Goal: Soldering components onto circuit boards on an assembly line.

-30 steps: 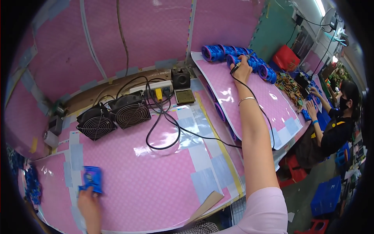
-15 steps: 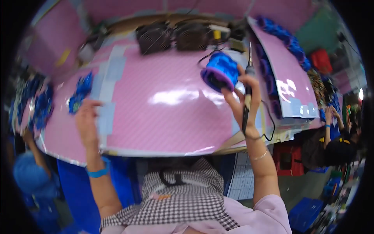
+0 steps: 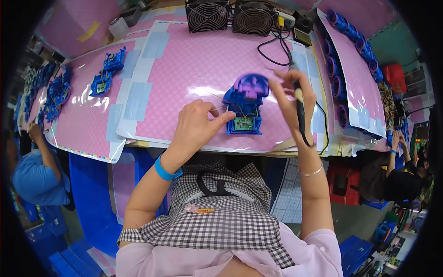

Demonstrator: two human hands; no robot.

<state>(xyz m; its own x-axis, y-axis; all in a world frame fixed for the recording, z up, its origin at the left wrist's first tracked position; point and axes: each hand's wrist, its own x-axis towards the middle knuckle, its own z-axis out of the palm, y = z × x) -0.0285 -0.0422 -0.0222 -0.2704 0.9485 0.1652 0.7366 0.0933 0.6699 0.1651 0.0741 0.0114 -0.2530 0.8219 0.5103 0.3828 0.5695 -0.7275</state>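
Observation:
An opened blue plastic housing (image 3: 243, 107) with a purple face at its far end rests on the pink mat in front of me. A green circuit board (image 3: 243, 123) with thin wires shows in its near part. My left hand (image 3: 198, 122) is at the housing's left side, its thumb reaching the housing's edge beside the board and its index finger apart from the thumb. My right hand (image 3: 295, 99) is closed on a soldering iron (image 3: 300, 104) to the right of the purple face. The iron's far end is blurred, and its cord hangs down beside my wrist.
Two black fans (image 3: 207, 16) stand at the back, beside a small stand (image 3: 302, 37) and a black cable. On the left lie another opened blue housing (image 3: 101, 84) and several more. A rack (image 3: 355, 83) of purple-rimmed blue parts borders the right. People work on both sides.
The blue housing has gone from my right hand onto the mat, where it now lies opened. My left hand has moved right, from the left-hand parts to this housing. The soldering iron stays in my right hand.

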